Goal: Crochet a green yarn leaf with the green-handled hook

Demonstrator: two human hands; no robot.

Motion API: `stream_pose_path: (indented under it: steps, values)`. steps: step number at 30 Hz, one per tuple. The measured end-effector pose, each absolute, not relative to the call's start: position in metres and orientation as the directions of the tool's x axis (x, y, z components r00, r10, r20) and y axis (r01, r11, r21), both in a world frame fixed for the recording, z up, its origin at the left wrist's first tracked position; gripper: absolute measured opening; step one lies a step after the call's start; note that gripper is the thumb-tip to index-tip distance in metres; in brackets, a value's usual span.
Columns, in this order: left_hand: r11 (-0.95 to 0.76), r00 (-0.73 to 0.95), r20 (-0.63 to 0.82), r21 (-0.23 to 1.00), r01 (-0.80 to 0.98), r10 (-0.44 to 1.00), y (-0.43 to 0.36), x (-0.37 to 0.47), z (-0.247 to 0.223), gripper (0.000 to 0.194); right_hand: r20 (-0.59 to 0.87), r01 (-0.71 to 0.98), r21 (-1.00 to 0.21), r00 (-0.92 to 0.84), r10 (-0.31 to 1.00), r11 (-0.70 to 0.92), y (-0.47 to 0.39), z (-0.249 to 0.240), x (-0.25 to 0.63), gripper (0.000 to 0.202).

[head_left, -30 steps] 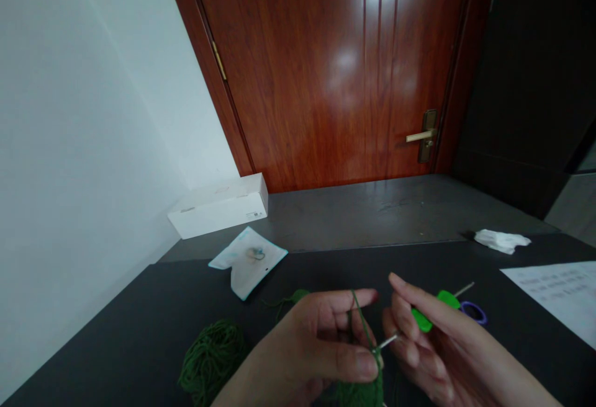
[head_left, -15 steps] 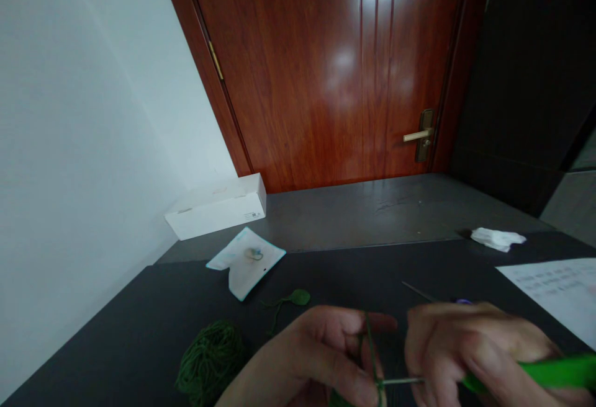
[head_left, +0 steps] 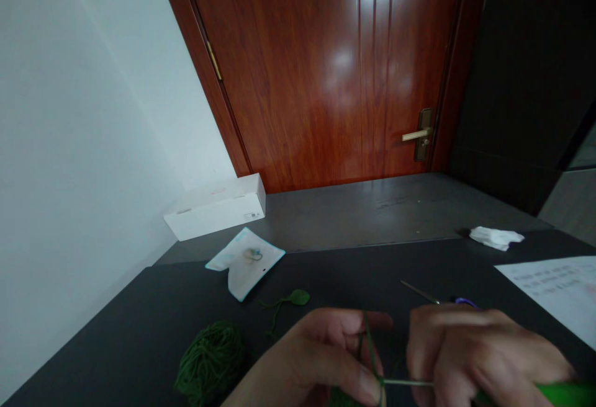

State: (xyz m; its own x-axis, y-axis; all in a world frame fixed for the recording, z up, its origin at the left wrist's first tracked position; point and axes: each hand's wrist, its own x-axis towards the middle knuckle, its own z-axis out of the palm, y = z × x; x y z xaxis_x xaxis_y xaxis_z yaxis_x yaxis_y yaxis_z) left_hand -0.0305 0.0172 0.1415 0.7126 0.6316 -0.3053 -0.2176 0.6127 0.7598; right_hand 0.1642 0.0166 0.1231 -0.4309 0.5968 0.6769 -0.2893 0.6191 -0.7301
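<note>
My left hand pinches a small green crochet piece at the bottom edge, and a strand of green yarn runs taut over its raised index finger. In my right hand is a crochet hook with a green handle; its thin metal shaft points left and its tip meets the yarn at my left thumb. The hook's tip is too small to make out. A ball of green yarn lies left of my left hand. Beyond that hand rests a small green leaf-shaped crochet piece with loose tails.
Scissors with purple handles lie behind my right hand, partly covered by it. A white sheet with small items and a white box are at the back left. A crumpled tissue and a printed paper lie at right.
My right hand has shifted slightly right with the hook, so more of the metal shaft shows. My left hand stays nearly in place, holding the work.
</note>
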Motion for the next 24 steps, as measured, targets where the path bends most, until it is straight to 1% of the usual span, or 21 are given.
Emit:
stream_pose_path:
  steps: [2,3,5,7,8,12,14,17,18,19,21,23,24]
  values:
    - [0.568,0.691,-0.274,0.788,-0.236,0.668,0.016,-0.031,0.141,0.043,0.524,-0.361,-0.842,-0.374,0.765,0.4,0.015,0.121,0.158,0.053]
    - [0.546,0.666,-0.267,0.799,-0.251,0.696,0.016,-0.031,0.14,0.047,0.427,-0.395,-0.875,-0.357,0.831,0.28,0.015,0.12,0.154,0.056]
    - [0.5,0.597,-0.255,0.817,-0.288,0.761,0.014,-0.031,0.139,0.062,0.25,-0.459,-0.885,-0.331,0.91,0.077,0.015,0.119,0.148,0.056]
    - [0.453,0.537,-0.231,0.83,-0.326,0.811,0.012,-0.031,0.139,0.074,0.109,-0.499,-0.863,-0.328,0.938,-0.074,0.016,0.12,0.144,0.052]
    - [0.423,0.516,-0.208,0.839,-0.343,0.831,0.011,-0.031,0.14,0.074,0.057,-0.509,-0.851,-0.335,0.941,-0.13,0.017,0.121,0.142,0.051]
    - [0.316,0.434,-0.143,0.88,-0.355,0.889,0.01,-0.029,0.142,0.065,-0.133,-0.519,-0.795,-0.356,0.925,-0.314,0.02,0.125,0.138,0.048]
    - [0.292,0.407,-0.148,0.902,-0.317,0.901,0.01,-0.028,0.144,0.063,-0.198,-0.532,-0.758,-0.365,0.909,-0.379,0.021,0.126,0.136,0.046]
    - [0.275,0.395,-0.165,0.931,-0.24,0.904,0.011,-0.028,0.147,0.048,-0.243,-0.552,-0.707,-0.398,0.885,-0.443,0.02,0.125,0.135,0.045]
    - [0.278,0.4,-0.173,0.934,-0.223,0.9,0.011,-0.028,0.148,0.045,-0.244,-0.559,-0.696,-0.406,0.88,-0.451,0.02,0.124,0.135,0.044]
    - [0.283,0.407,-0.177,0.935,-0.215,0.896,0.011,-0.028,0.149,0.047,-0.246,-0.561,-0.691,-0.41,0.878,-0.456,0.019,0.123,0.135,0.043]
    - [0.296,0.41,-0.181,0.925,-0.237,0.894,0.01,-0.028,0.151,0.059,-0.224,-0.551,-0.712,-0.408,0.885,-0.435,0.017,0.123,0.134,0.043]
    - [0.316,0.407,-0.182,0.903,-0.292,0.895,0.01,-0.029,0.151,0.069,-0.161,-0.527,-0.767,-0.393,0.905,-0.366,0.015,0.122,0.135,0.046]
    - [0.335,0.417,-0.185,0.885,-0.322,0.89,0.009,-0.029,0.15,0.07,-0.114,-0.512,-0.801,-0.378,0.919,-0.31,0.014,0.121,0.135,0.047]
